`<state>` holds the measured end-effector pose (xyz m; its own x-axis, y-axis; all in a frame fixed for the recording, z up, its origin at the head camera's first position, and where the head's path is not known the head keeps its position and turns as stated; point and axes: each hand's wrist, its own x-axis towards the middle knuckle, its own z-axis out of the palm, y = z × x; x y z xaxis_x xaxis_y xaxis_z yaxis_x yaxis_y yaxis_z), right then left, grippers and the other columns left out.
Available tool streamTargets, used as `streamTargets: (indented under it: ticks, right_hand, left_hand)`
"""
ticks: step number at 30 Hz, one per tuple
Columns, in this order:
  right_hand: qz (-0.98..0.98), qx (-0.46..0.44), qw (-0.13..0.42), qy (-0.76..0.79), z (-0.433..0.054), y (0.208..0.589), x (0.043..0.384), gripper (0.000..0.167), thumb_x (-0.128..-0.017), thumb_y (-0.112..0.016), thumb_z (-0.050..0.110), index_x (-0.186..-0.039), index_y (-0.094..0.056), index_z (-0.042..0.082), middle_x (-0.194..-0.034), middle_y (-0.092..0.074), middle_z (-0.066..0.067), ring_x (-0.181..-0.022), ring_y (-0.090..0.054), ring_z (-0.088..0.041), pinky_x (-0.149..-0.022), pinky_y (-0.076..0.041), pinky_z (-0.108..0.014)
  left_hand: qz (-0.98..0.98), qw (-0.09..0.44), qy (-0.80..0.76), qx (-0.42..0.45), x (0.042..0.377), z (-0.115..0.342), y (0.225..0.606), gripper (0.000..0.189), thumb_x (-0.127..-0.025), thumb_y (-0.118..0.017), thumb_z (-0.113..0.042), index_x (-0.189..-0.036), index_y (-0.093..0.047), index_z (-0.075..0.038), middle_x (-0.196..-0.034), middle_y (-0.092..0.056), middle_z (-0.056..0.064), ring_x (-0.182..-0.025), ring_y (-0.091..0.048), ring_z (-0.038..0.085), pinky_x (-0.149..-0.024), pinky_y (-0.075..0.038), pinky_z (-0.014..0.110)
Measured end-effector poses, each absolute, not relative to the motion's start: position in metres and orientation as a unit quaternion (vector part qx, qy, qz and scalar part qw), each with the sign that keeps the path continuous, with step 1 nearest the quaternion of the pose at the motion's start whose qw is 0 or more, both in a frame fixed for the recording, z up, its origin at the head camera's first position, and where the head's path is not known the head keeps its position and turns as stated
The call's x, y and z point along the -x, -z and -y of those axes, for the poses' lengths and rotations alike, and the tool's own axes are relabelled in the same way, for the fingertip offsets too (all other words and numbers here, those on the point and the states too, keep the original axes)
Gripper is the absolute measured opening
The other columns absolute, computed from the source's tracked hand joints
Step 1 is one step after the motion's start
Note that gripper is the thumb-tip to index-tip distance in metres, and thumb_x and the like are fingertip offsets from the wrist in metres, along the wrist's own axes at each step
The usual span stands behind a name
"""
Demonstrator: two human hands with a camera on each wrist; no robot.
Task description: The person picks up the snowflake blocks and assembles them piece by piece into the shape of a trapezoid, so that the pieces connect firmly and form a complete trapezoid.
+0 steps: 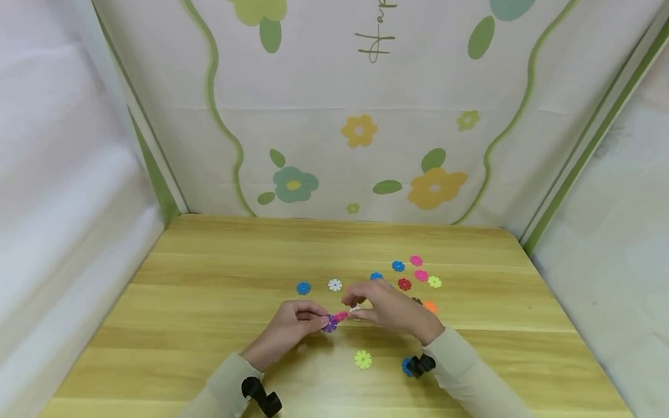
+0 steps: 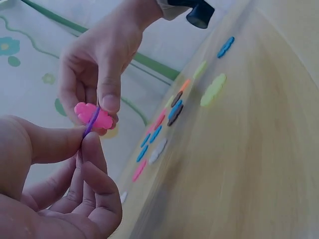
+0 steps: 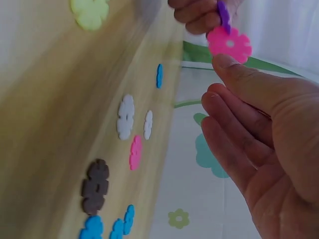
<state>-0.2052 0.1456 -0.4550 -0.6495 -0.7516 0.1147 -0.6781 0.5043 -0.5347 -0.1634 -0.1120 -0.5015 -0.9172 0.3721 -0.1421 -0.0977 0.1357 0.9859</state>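
My left hand (image 1: 287, 329) pinches a purple notched flower disc (image 1: 330, 325) between thumb and forefinger. A pink flower disc (image 3: 230, 44) is slotted crosswise into the purple one, so the two stand at an angle to each other. My right hand (image 1: 393, 310) is at the pink disc's other side. Its thumb (image 3: 237, 69) touches the pink edge, while the other fingers are spread away from the disc. Both joined discs are held above the table. Under the right hand, a white disc (image 3: 125, 117) and a brown disc (image 3: 95, 186) lie on the wood.
Several loose flower discs lie beyond and beside the right hand, among them a red one (image 1: 404, 284) and an orange one (image 1: 430, 307). A yellow-green disc (image 1: 363, 360) lies nearer me. Left of them is a blue disc (image 1: 303, 289). Fabric walls (image 1: 304, 107) enclose the wooden table (image 1: 162, 324).
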Motion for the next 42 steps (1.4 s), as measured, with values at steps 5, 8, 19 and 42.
streamTargets:
  ticks: [5, 8, 19, 42]
  right_hand:
    - [-0.869, 0.419, 0.091, 0.249, -0.124, 0.453, 0.236, 0.026, -0.097, -0.078, 0.014, -0.120, -0.074, 0.000, -0.114, -0.077, -0.015, -0.103, -0.075, -0.023, -0.092, -0.063, -0.041]
    - [-0.870, 0.420, 0.097, 0.240, -0.107, 0.456, 0.256, 0.027, -0.097, -0.077, 0.011, -0.120, -0.074, -0.002, -0.114, -0.077, -0.015, -0.103, -0.074, -0.024, -0.093, -0.063, -0.039]
    - [-0.882, 0.406, 0.103, 0.216, -0.058, 0.486, 0.294, 0.031, -0.098, -0.078, 0.023, -0.124, -0.076, 0.005, -0.113, -0.075, -0.005, -0.098, -0.068, -0.014, -0.088, -0.058, -0.026]
    - [-0.876, 0.340, 0.115, 0.322, -0.092, 0.463, 0.267, 0.008, -0.096, -0.079, 0.010, -0.103, -0.074, 0.010, -0.097, -0.076, -0.001, -0.088, -0.071, -0.011, -0.081, -0.060, -0.023]
  left_hand:
    - [-0.726, 0.174, -0.661, -0.075, 0.158, 0.127, 0.499, 0.022, -0.102, -0.071, -0.013, -0.116, -0.072, 0.004, -0.105, -0.075, 0.009, -0.092, -0.069, 0.014, -0.083, -0.060, 0.030]
    - [-0.717, 0.172, -0.672, -0.064, 0.155, 0.133, 0.498, 0.024, -0.102, -0.070, -0.012, -0.118, -0.070, 0.006, -0.106, -0.076, 0.010, -0.093, -0.070, 0.014, -0.085, -0.061, 0.031]
    - [-0.709, 0.164, -0.685, -0.044, 0.154, 0.146, 0.495, 0.024, -0.104, -0.067, -0.013, -0.119, -0.067, 0.006, -0.106, -0.075, 0.008, -0.095, -0.069, 0.014, -0.088, -0.059, 0.031]
    - [-0.710, 0.154, -0.687, -0.023, 0.156, 0.143, 0.492, 0.021, -0.105, -0.065, -0.011, -0.120, -0.069, 0.003, -0.108, -0.074, 0.008, -0.104, -0.070, 0.026, -0.094, -0.060, 0.037]
